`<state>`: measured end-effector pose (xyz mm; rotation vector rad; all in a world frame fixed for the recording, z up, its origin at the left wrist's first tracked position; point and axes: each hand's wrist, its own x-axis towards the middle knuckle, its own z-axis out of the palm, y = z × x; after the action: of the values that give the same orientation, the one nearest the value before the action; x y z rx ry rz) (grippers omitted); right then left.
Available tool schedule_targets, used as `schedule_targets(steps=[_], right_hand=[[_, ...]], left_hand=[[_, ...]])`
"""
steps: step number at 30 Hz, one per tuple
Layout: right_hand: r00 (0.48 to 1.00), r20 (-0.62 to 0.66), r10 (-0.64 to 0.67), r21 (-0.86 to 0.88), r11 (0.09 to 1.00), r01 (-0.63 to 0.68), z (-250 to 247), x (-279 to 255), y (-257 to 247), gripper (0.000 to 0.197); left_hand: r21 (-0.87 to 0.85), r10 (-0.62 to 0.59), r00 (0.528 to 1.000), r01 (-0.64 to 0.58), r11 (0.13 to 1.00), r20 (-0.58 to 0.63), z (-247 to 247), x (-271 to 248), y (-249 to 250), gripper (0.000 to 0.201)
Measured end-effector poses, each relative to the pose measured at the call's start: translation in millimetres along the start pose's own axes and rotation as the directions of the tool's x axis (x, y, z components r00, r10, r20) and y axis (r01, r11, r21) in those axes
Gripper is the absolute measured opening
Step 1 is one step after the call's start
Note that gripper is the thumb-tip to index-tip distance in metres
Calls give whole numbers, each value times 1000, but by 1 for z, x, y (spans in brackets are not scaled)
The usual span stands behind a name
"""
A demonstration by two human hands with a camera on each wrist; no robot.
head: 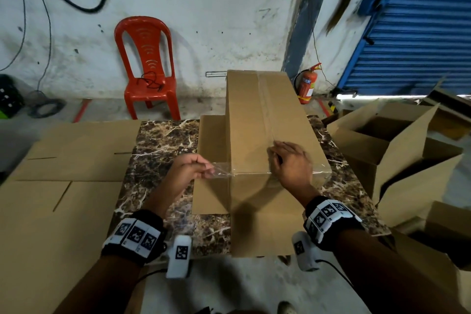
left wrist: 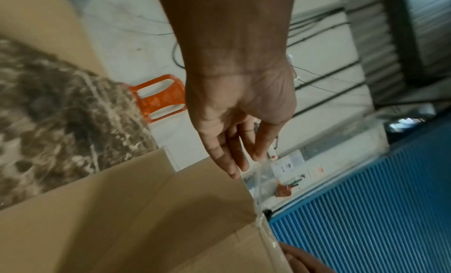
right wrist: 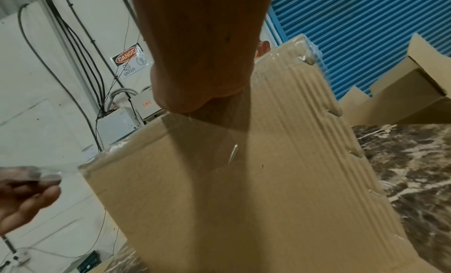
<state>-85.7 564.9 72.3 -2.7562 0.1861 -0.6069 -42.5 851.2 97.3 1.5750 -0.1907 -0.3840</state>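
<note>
**Two hands, one strip of tape on a carton**

Wristbands point(head: 135, 233) with black-and-white markers sit closest to the head camera, one on each forearm. Ahead of them, the left hand point(head: 188, 171) pinches the loose end of a strip of clear tape point(head: 221, 172) between thumb and fingertips, just off the left corner of the cardboard box point(head: 254, 120). The strip runs along the box's near top edge. The right hand point(head: 290, 163) rests on top of the box, its fingers pressing down by the taped centre seam and gripping nothing. The box stands on the marbled tabletop point(head: 165, 140), with one flap lying flat to its left. Flattened cardboard sheets point(head: 63, 160) lie further left, open cartons point(head: 387, 135) to the right. A red chair point(head: 147, 64) stands by the wall.
</note>
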Motion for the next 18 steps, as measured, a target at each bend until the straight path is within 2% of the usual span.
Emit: schedule_targets(steps=[3,6,9,11,13,15,16,18], right_hand=[[998,-64,-29,16,999,30,2,-2,2,18],[995,-73,-67,98,992,74,1,-4,5,14],[992,0,-123,264,957,119,-4,-3,12,24],[987,89,-133,368,925,92,-9,-2,16,34],[970,178,-164,357,929,91,-12,-2,18,39],[953,234,-193,315,942,114,-14,-3,17,55],[950,244,-196,328,938,110,-15,-3,15,62],[953,245,-180,447,893,53,-16,-2,12,58]], left_hand=[[-26,90,996,-90,996,5,7,2,14,15],[-94,166,986,-164,982,11,19,9,27,14],[-90,238,970,-233,968,48,35,19,43,19],[-62,271,961,-268,962,59,52,28,55,18],[-63,296,953,-292,954,66,70,37,65,6],[-86,329,941,-322,943,83,87,44,74,8],[-93,345,934,-336,937,98,94,47,78,9],[-89,367,919,-358,930,146,108,51,84,6]])
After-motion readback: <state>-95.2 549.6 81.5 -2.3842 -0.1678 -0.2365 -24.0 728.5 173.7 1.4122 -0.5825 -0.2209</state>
